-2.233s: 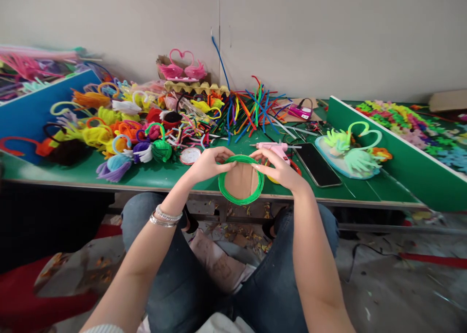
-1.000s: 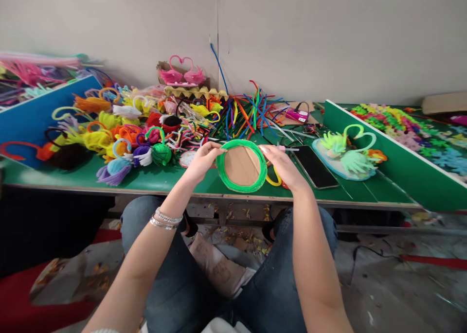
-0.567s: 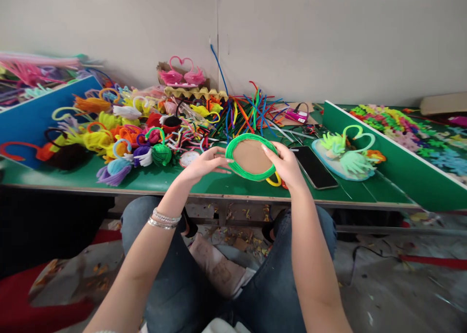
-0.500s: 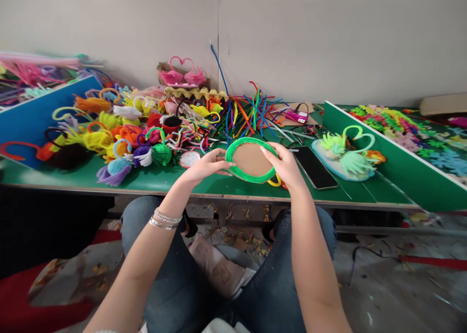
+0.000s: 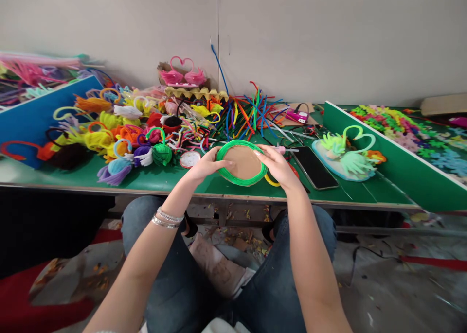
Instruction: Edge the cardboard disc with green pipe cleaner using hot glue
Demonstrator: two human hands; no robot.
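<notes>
An oval cardboard disc [image 5: 243, 164] with a green fuzzy band around its edge is held up above the green table's front edge. My left hand [image 5: 208, 166] grips its left side, the thumb lying on the bare cardboard. On the opposite side my right hand [image 5: 278, 165] holds the band, with fingers behind and thumb or fingertip on the rim. Behind my right hand a yellow loop [image 5: 271, 180] shows in part. A black phone [image 5: 314, 167] lies right of my right hand. To the left of my left hand is a small white dish [image 5: 189, 159].
Colourful pipe-cleaner swans [image 5: 116, 170] crowd the left. Loose pipe cleaners [image 5: 251, 114] lie at the back centre. A pale green swan pair [image 5: 355, 160] stands at the right, beside a green divider [image 5: 386, 163]. A blue divider [image 5: 54, 114] is at the left.
The disc has moved slightly left and tilted. My left thumb now lies further in over the cardboard, and more of the yellow loop and a red piece show behind my right hand.
</notes>
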